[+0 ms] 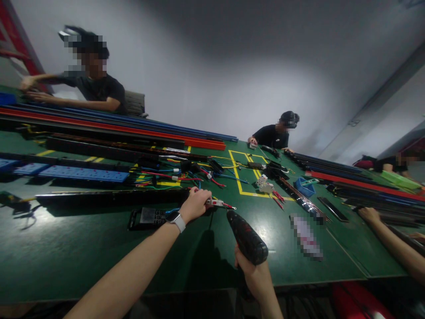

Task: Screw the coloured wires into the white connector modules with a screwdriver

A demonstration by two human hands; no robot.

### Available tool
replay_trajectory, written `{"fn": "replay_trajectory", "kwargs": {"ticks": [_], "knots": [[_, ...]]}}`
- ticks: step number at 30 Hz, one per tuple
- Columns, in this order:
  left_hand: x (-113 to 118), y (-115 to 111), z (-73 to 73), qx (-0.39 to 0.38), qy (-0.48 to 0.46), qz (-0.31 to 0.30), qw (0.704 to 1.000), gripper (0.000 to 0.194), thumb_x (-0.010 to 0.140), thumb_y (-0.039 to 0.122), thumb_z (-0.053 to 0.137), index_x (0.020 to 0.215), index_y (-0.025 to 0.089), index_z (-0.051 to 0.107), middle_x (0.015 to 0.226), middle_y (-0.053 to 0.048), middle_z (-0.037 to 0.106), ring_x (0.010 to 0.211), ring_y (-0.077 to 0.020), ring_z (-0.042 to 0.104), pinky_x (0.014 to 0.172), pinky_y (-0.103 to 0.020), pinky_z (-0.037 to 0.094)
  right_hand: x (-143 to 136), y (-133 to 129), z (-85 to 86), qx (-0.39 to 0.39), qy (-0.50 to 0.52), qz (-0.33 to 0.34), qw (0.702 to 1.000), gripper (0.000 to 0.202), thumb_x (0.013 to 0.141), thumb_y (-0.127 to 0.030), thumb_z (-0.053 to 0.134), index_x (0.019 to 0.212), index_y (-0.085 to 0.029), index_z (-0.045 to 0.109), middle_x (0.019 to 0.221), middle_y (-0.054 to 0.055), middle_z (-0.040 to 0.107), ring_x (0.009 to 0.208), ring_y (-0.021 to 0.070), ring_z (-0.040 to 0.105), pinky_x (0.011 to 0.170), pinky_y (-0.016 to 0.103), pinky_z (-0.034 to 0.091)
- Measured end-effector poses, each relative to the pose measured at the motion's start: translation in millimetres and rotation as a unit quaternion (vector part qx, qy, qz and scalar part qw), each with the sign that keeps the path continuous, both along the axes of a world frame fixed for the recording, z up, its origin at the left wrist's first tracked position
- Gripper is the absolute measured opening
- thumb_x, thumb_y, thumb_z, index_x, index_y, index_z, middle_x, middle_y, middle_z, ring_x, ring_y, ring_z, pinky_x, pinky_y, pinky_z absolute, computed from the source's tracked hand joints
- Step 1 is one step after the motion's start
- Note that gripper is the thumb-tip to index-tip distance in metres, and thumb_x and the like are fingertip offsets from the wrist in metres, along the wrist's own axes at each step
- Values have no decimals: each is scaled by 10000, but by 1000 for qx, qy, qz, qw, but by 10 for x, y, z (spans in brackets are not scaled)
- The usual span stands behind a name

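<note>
Left hand (198,203) pinches a small white blocky component (216,203) beyond the black pistol-shaped power driver (247,237) the right hand (257,274) grips — a loose pinch could let the component twist.

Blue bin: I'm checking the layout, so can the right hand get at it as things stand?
Probably not: the right hand grips the power drill, which would likely need setting down before reaching the blue bin.

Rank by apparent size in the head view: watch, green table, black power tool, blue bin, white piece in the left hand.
1. Green table
2. Black power tool
3. Blue bin and watch: too alike to rank
4. White piece
</note>
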State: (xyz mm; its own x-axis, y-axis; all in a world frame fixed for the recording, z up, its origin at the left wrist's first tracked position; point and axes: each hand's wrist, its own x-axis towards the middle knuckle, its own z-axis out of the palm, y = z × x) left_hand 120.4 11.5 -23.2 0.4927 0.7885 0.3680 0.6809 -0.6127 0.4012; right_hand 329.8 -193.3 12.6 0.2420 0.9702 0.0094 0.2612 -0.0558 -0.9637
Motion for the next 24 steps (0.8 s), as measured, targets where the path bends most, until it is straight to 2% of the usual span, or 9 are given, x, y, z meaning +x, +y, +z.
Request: {"fn": "replay_trajectory", "kwargs": {"ticks": [8,24], "knots": [[-6,-11,3,-1,2,-1,1000,91,928,317,594,964,234,584,998,-33,679,969,-232,592,1068,-486,264,-25,-1,71,-4,-8,1,1000,364,782,-545,688,722,-189,645,578,2,593,574,181,565,614,304,462],[-4,-19,37,-12,0,0,1000,82,903,277,606,973,237,593,988,-36,677,964,-236,589,1072,-486,261,-16,2,64,-8,-11,0,1000,374,776,-556,691,714,-191,637,576,5,586,571,184,559,609,310,455]]}}
